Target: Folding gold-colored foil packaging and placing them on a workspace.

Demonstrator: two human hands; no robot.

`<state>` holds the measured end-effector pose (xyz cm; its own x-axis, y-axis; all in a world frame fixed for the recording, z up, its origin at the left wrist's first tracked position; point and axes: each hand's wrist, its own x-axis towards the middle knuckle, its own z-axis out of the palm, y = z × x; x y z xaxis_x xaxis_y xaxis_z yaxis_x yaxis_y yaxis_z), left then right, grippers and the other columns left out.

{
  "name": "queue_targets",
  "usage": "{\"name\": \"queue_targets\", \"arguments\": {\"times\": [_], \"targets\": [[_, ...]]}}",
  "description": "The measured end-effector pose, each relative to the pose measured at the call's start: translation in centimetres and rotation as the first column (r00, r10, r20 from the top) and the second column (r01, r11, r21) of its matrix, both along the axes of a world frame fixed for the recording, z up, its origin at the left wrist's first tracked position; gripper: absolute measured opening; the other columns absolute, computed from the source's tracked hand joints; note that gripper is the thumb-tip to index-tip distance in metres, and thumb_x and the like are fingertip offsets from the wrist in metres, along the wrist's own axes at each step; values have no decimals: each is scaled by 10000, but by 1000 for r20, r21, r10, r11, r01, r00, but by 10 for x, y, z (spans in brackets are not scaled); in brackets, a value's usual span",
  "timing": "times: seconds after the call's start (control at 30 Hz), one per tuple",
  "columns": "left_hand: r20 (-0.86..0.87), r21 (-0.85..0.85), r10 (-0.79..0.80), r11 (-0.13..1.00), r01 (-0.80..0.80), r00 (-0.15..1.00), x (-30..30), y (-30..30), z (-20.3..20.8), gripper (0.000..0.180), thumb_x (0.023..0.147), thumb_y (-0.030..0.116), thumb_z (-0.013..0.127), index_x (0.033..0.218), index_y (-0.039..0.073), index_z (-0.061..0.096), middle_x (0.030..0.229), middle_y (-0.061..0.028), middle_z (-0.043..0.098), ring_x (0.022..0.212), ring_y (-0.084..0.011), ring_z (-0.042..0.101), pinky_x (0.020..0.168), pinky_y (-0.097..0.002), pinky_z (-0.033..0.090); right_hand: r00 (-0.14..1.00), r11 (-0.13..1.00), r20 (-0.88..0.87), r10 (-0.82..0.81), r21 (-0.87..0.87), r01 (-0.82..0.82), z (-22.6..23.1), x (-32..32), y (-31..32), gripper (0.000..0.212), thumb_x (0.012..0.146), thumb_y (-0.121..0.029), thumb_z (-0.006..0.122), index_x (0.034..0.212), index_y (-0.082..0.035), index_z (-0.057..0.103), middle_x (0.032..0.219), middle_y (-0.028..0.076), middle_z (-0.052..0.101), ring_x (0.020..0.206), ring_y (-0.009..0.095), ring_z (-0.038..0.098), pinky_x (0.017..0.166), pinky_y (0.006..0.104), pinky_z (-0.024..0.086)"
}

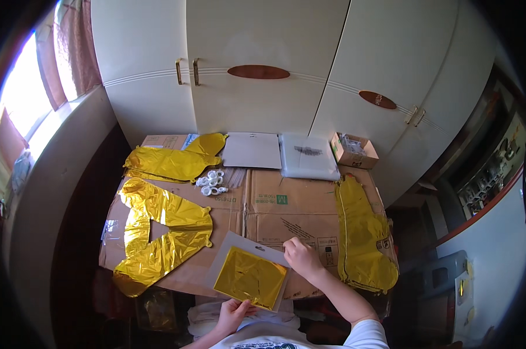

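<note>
A pale backing card [231, 244] with a hang slot is tilted at the table's near edge. On it lies a folded gold foil balloon [251, 278], flat and roughly square. My left hand [232, 316] grips the bottom edge, with the thumb on the front and the other fingers partly hidden behind. At the card's upper right corner is my right hand [302, 257], its fingers closed in a pinch; whatever is between the fingertips is too small to make out.
Flat gold foil balloons lie at the left [172, 227], back left [169, 163] and right [359, 232] of the cardboard-covered table [268, 203]. Behind are white rings [211, 182], a white card [251, 150], clear plastic bags [308, 163] and a small box [365, 160]. Cabinets rise behind.
</note>
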<state>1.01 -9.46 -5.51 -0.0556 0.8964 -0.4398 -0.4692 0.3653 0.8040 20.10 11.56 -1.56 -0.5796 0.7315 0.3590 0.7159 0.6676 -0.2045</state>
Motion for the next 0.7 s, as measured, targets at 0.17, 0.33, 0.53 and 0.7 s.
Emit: {"name": "queue_targets", "arguments": {"times": [0.17, 0.33, 0.53, 0.7], "targets": [[73, -19, -80, 996, 82, 994, 3, -3, -11, 254, 1010, 128, 551, 1138, -79, 622, 1040, -158, 704, 913, -223, 712, 819, -332, 601, 992, 997, -123, 11, 77, -2, 6, -17, 1, 70, 826, -115, 662, 805, -92, 599, 819, 63, 600, 832, 238, 639, 679, 360, 560], [173, -92, -92, 990, 109, 981, 2, -2, -5, 264, 1007, 125, 554, 1163, -79, 614, 1057, -163, 702, 935, -231, 711, 816, -321, 601, 990, 999, -143, -1, 52, 9, 3, -26, -4, 79, 816, -127, 678, 789, -104, 608, 811, 50, 600, 814, 234, 632, 675, 356, 552], [173, -95, -91, 990, 108, 981, -1, -2, -7, 261, 1007, 121, 552, 1161, -81, 612, 1064, -167, 700, 936, -231, 712, 814, -324, 602, 995, 996, -62, 74, 63, -70, 5, -27, -13, 61, 798, -119, 715, 831, -122, 664, 801, 27, 589, 780, 219, 642, 667, 351, 553], [123, -85, -108, 989, 118, 987, -1, 3, 2, 259, 1006, 122, 556, 1150, -85, 613, 1049, -164, 700, 918, -225, 713, 807, -325, 605, 994, 988, -7, 107, 109, -105, 8, -26, -23, 66, 800, -110, 710, 843, -108, 660, 777, 25, 577, 761, 211, 633, 652, 337, 548]]}}
